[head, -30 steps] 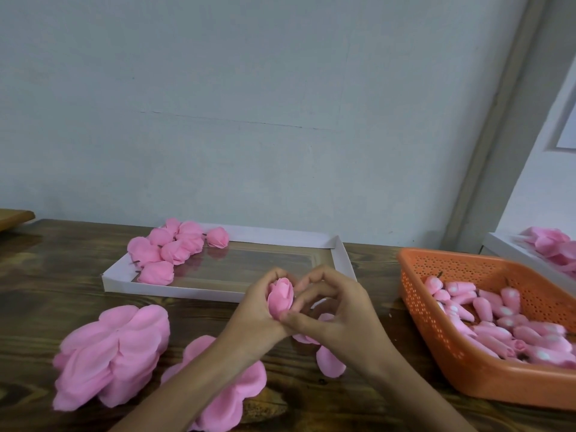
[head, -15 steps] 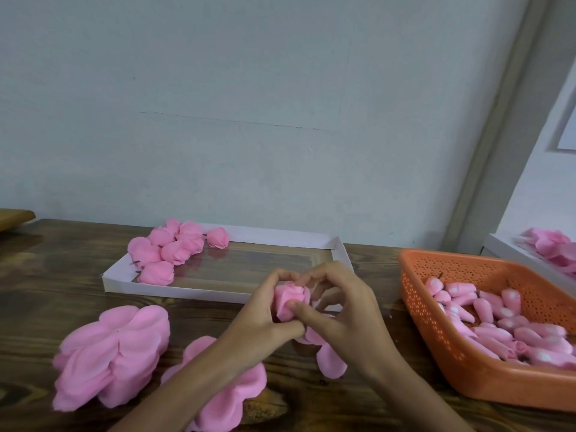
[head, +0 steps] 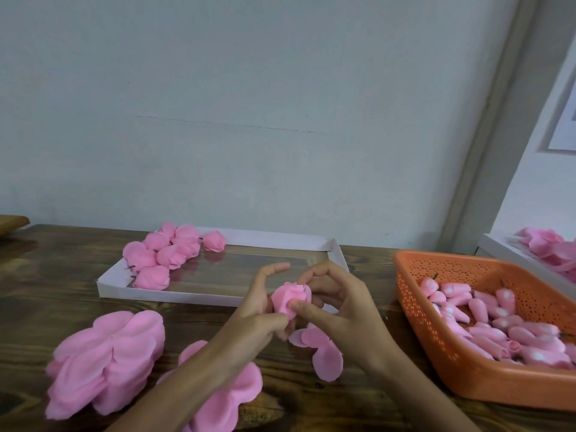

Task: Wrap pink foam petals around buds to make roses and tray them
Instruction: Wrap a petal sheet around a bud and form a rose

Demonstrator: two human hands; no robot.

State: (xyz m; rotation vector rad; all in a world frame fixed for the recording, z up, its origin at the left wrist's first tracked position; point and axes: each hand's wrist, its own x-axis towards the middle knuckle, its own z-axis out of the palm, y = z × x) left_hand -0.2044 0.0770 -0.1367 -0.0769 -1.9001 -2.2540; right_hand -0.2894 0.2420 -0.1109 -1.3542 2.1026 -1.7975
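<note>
Your left hand [head: 261,310] and right hand [head: 336,310] pinch a soft, rounded pink foam rose [head: 291,299], fingers curled round its layered petals.

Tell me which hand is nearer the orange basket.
Right. The right hand is beside the basket, not touching it; the left hand is farther off, across the rose both hands hold.

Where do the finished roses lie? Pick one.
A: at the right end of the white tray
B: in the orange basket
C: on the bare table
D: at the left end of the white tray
D: the roses cluster at the left end of the white tray, while the basket holds only buds.
</note>
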